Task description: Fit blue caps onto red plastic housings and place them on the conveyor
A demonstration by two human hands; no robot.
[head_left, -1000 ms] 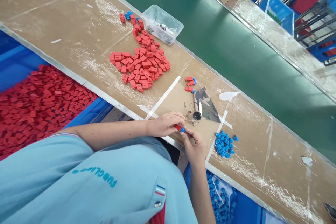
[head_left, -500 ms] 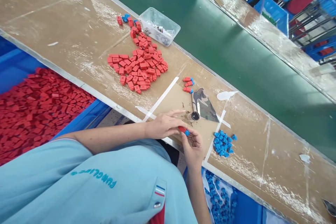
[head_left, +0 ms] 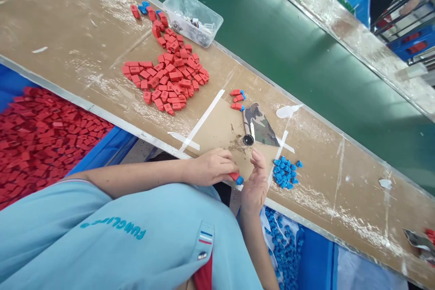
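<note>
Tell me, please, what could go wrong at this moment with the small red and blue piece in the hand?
1. The left hand pinches the red and blue piece right at the table edge, and the right hand is open beside it. If the piece slips, it may fall off the table.
2. The loose blue caps lie close to the right hand; a careless move could scatter them.
3. The small black-ended roll lies just ahead and might get knocked.

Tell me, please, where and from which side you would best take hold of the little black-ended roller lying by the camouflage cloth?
Grip the roller around its pale barrel, at the middle, fingers coming down from above and closing across it. It lies flat on the bench, black end toward the right hand, with the cloth along one side; the barrel's long sides look like the easiest hold.
</note>
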